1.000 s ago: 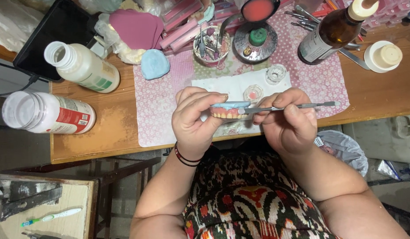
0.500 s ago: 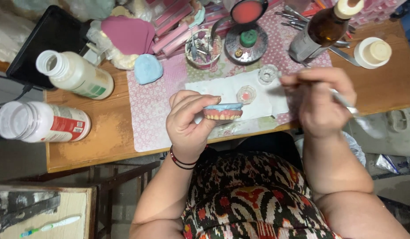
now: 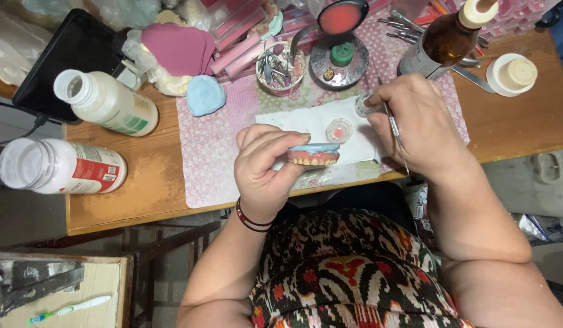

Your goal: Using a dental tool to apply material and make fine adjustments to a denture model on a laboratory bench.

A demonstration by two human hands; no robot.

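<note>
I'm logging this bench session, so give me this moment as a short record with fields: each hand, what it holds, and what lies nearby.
Left hand: grips a denture model with a row of teeth on a pale blue base, above the table edge.
Right hand: holds a thin metal instrument, near a small clear glass dish.
Between the hands: small clear cup of pink material on a white paper towel.
Surface: wooden table.

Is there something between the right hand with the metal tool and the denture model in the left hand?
Nothing visible. The right hand holds the metal tool beside the denture model gripped by the left hand; only white paper and a small pink cup lie below.
</note>
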